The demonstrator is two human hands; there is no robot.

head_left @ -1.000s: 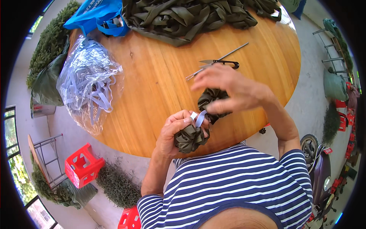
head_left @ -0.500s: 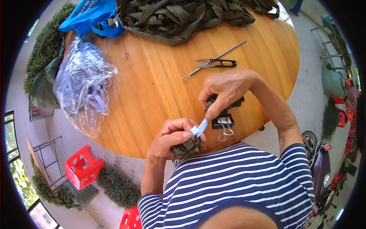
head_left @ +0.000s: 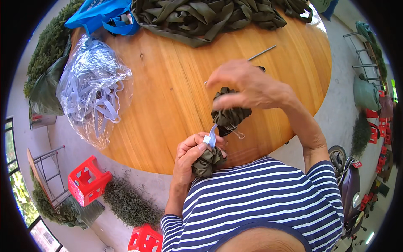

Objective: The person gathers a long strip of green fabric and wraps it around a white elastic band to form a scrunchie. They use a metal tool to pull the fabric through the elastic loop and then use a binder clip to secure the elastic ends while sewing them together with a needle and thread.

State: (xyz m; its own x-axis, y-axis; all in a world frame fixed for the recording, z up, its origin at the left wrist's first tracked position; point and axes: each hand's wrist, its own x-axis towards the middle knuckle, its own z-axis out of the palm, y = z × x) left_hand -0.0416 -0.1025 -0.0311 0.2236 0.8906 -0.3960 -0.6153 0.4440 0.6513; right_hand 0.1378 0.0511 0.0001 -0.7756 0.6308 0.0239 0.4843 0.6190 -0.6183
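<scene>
My left hand (head_left: 191, 157) pinches the end of a white elastic band (head_left: 212, 138) between thumb and fingers, with dark green gathered fabric (head_left: 208, 162) bunched under it. The band runs up to another dark green gathered bunch (head_left: 232, 116) on the table's near side. Beside that bunch is a black binder clip (head_left: 228, 130) with wire handles; what it grips is hidden. My right hand (head_left: 252, 86), blurred by motion, is over the bunch, thumb and fingers apart. Behind it, thread snips (head_left: 262, 68) are mostly covered, and a thin metal rod (head_left: 263, 52) partly shows.
On the wooden table (head_left: 168, 96), a clear plastic bag (head_left: 90, 84) of white elastic strips lies left. A dark green fabric heap (head_left: 205, 19) and a blue bag (head_left: 98, 17) lie at the far side. Red stools (head_left: 87, 180) stand on the floor at left.
My right hand has lifted off the band, moved up and spread its fingers. The upper bunch and the clip have shifted left. My left hand keeps its pinch.
</scene>
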